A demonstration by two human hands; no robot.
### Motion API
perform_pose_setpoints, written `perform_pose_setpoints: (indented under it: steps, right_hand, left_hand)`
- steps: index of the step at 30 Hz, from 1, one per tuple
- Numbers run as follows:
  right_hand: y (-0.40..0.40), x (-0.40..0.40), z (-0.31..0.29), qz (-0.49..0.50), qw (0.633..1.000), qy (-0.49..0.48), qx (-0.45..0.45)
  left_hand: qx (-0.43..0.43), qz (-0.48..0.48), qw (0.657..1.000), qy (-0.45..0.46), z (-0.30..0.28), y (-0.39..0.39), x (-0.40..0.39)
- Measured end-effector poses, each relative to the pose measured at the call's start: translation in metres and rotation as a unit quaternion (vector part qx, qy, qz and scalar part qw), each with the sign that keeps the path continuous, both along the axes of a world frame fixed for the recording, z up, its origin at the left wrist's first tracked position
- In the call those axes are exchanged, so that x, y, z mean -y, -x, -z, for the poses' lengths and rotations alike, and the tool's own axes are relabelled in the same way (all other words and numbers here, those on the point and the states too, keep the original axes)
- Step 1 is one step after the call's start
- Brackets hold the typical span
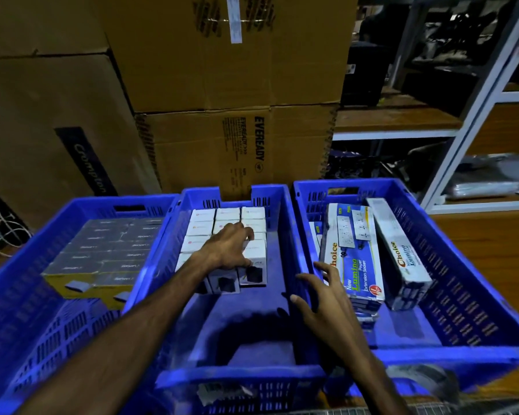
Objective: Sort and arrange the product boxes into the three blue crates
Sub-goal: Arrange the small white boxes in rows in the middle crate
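Note:
Three blue crates stand side by side. The left crate (18,295) holds rows of grey-topped yellow boxes (102,253). The middle crate (243,378) holds small white boxes (204,227) packed at its far end. My left hand (231,247) rests on these white boxes, fingers curled over one box at the front right of the rows (253,265). The right crate (462,295) contains long extension-socket boxes (354,256), some stacked, one leaning (399,253). My right hand (324,292) hovers over the wall between the middle and right crates, fingers spread, holding nothing.
Large cardboard cartons (222,85) are stacked just behind the crates. A white metal shelf rack (462,115) with dark goods stands at the right. Loose cables (3,238) lie on the floor at the far left. The near half of the middle crate is bare.

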State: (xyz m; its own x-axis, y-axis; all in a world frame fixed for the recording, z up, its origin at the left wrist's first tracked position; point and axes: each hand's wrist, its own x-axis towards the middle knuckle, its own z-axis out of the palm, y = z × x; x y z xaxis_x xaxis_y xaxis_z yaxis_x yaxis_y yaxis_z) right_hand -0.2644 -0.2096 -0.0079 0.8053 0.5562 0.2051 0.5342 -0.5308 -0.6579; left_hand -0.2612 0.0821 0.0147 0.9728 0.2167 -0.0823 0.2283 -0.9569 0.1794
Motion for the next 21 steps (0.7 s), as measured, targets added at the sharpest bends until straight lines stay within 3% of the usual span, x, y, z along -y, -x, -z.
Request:
perform_pose_setpoints:
  steps: [8, 15, 21]
  right_hand:
    - [-0.001, 0.002, 0.005, -0.016, 1.0, -0.013, 0.014]
    - [-0.003, 0.002, 0.007, -0.019, 0.999, -0.024, 0.011]
    - [-0.003, 0.004, 0.009, -0.024, 0.999, -0.031, 0.008]
  left_hand:
    - [0.004, 0.031, 0.989, -0.148, 0.02, 0.005, 0.014]
    - [0.034, 0.046, 0.978, -0.201, 0.022, 0.017, 0.035]
    - [0.032, 0.181, 0.937, -0.297, 0.041, 0.016, 0.075]
